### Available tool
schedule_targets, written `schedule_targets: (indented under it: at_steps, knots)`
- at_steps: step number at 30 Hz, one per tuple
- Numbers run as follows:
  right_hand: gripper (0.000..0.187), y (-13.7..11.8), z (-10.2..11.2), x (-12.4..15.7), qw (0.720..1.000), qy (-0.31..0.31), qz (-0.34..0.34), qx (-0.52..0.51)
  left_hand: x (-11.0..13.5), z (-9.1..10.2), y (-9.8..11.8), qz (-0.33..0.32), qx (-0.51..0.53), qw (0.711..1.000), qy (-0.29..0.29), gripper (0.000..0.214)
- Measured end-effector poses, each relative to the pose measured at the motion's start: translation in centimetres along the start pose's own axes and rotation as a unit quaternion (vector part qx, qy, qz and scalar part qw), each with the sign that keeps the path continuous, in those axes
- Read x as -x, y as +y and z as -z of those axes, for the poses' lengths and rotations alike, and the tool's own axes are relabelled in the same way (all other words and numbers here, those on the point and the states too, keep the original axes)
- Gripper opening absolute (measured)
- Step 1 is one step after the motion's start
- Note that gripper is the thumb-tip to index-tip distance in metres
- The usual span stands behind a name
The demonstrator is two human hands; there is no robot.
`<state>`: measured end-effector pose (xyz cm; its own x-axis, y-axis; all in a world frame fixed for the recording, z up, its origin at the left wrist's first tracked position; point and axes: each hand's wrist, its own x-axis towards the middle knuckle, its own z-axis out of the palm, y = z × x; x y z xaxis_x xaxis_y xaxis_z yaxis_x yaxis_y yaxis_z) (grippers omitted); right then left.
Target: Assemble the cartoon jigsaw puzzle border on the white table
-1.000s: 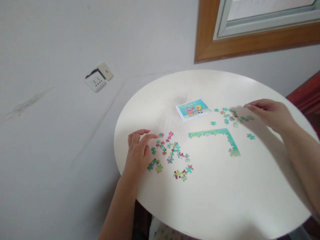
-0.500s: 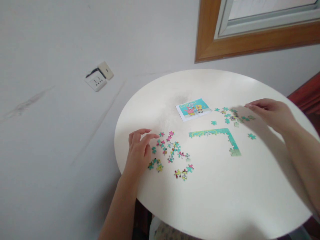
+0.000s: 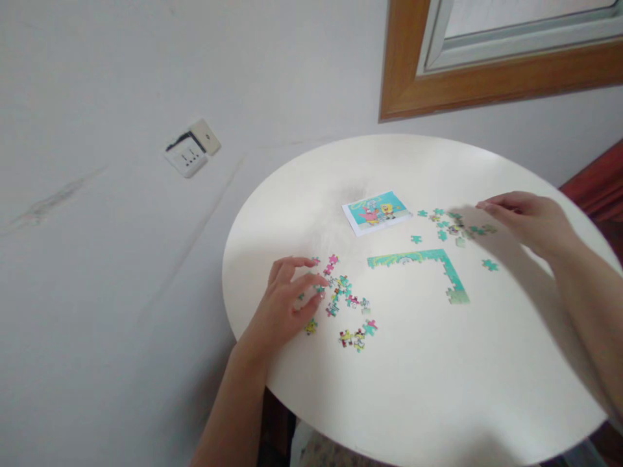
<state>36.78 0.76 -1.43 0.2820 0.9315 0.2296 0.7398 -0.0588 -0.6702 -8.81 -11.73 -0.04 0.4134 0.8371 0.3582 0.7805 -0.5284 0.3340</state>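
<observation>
A round white table [image 3: 413, 389] carries a jigsaw. My left hand [image 3: 287, 303] lies over the left pile of loose pink, teal and yellow pieces [image 3: 348, 305], fingers spread and curled, fingertips touching pieces. An L-shaped teal strip of joined border pieces [image 3: 428, 266] lies mid-table. A small picture card [image 3: 377, 212] sits behind it. My right hand [image 3: 528, 220] hovers palm down at the right, fingers loosely together, beside a second scatter of teal pieces [image 3: 455, 224]. I cannot see whether it holds a piece.
A lone teal piece [image 3: 489, 264] lies right of the border strip. A wall socket [image 3: 191, 150] is on the white wall at left. A wooden window frame [image 3: 487, 65] is at the top right. Something dark red [image 3: 598, 181] stands beyond the table's right edge.
My left hand has slid to the right, onto the left pile, covering several pieces. My right hand has stayed where it was.
</observation>
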Motion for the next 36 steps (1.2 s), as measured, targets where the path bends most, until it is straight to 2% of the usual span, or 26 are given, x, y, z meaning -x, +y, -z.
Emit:
schedule_targets:
  at_steps: [3, 8, 17, 36]
  knots:
    - [0.039, -0.2, 0.0, 0.1, 1.0, -0.003, 0.002, 0.008, 0.0, 0.1, 0.3, -0.03, 0.027, 0.998, -0.042, 0.007]
    - [0.039, -0.5, 0.2, 0.3, 1.0, -0.007, 0.003, 0.003, 0.0, -0.2, 0.5, -0.045, 0.021, 0.997, -0.061, 0.026]
    - [0.039, 0.8, -0.2, -0.2, 0.999, -0.012, 0.036, -0.009, 0.0, -0.7, 0.6, -0.045, -0.003, 0.995, -0.084, 0.025]
    - [0.041, 0.6, -0.1, -0.1, 0.999, -0.013, 0.035, 0.001, -0.2, -0.2, 0.1, -0.067, 0.011, 0.996, -0.051, 0.009]
